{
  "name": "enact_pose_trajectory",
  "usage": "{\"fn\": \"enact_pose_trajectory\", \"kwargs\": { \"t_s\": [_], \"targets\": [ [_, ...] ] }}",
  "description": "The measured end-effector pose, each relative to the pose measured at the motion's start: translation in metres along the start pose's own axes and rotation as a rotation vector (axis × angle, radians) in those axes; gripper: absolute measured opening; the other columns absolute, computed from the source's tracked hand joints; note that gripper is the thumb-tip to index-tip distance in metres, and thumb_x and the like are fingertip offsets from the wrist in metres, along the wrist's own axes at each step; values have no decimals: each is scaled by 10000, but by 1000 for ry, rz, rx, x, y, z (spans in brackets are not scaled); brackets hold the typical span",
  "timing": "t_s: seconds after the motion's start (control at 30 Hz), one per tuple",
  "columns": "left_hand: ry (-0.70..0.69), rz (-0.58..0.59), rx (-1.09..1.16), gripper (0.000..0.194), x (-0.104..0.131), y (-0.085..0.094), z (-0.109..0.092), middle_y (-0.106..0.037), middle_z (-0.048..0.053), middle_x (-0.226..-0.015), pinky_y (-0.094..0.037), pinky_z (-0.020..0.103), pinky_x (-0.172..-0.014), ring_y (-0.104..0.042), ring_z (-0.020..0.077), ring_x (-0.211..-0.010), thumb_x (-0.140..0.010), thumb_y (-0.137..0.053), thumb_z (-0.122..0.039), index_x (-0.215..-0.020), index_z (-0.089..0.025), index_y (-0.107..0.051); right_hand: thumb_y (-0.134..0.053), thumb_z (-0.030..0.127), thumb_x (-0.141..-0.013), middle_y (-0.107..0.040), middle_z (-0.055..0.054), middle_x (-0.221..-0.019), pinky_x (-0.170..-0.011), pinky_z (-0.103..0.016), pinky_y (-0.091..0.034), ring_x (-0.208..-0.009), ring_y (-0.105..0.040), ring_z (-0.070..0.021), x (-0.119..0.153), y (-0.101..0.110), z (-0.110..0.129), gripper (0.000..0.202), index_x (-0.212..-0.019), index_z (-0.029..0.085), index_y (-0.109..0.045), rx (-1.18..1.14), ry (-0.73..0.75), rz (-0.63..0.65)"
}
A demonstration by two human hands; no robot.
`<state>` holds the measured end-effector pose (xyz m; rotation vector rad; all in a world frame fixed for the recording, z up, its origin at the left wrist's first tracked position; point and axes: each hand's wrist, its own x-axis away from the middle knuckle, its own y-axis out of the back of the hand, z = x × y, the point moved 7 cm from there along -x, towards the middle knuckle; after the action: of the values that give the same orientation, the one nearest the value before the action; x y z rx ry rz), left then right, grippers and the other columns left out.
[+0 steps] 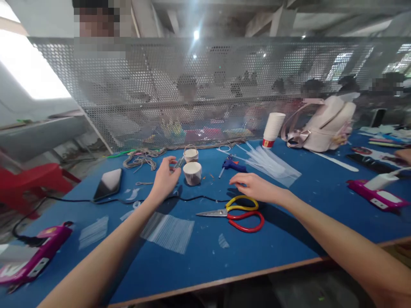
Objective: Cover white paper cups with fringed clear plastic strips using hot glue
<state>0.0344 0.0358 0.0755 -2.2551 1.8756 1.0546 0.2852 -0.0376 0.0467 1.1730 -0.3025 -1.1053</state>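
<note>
My left hand (167,174) is beside two small cups, its fingers bent and apart near a small clear item (180,162); nothing shows in its grip. The front cup (192,173) is white, and the rear one (191,155) has a thin handle loop. Over the table, my right hand (248,185) hovers with curled, slightly parted fingers, holding nothing visible. Just below it lie scissors (245,215) with one yellow and one red handle. A blue glue gun (235,165) rests behind that hand.
A blue table (199,265) bears a phone (108,184), twine (141,159), clear strips (168,231), longer strips (272,164), stacked paper cups (273,129), a pink bag (327,126) and magenta power strips (377,194). A black cable crosses it. Behind stands a perforated screen (160,90).
</note>
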Motion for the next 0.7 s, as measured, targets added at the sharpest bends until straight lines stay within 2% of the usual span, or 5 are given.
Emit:
{"fn": "enact_pose_trajectory", "kwargs": {
  "t_s": [0.2, 0.33, 0.43, 0.57, 0.7],
  "targets": [
    [-184, 146, -202, 207, -15, -19, -35, -600, 39, -942, -443, 305, -772, -574, 193, -793, -667, -551, -113, -841, -212, -604, -421, 77, -832, -671, -98, -993, -812, -329, -485, -903, -626, -201, 20, -5, 12, 293, -976, 163, -661, -24, 130, -54],
    [-288, 278, -310, 155, 2, -49, -75, -590, 50, -980, -467, 348, -837, -563, 222, -968, -718, -512, -128, -813, -204, -608, -441, 82, -851, -670, -119, -991, -815, -338, -483, -916, -615, -208, 28, -13, 22, 240, -961, 135, -648, 17, 227, -106],
    [-342, 361, -342, 179, 49, -72, -112, -597, 60, -1003, -487, 353, -848, -576, 204, -973, -790, -477, -136, -895, -198, -607, -452, 91, -858, -672, -114, -972, -811, -343, -477, -904, -608, -210, 33, -16, 28, 216, -939, 140, -646, 30, 290, -162],
    [-724, 635, -291, 262, 159, -87, -155, -549, 109, -1192, -500, 412, -879, -541, 239, -1091, -866, -483, -174, -1098, -251, -578, -445, 98, -862, -670, -115, -931, -795, -351, -471, -877, -599, -214, 38, -19, 31, 207, -909, 132, -644, 34, 327, -150],
    [-882, 855, -268, 266, 241, -56, -144, -572, 66, -1202, -535, 377, -775, -564, 214, -1024, -857, -554, -364, -1119, -320, -570, -421, 94, -885, -661, -110, -958, -803, -338, -456, -874, -588, -200, 38, -18, 29, 224, -924, 129, -638, 21, 295, -113]
  ]
}}
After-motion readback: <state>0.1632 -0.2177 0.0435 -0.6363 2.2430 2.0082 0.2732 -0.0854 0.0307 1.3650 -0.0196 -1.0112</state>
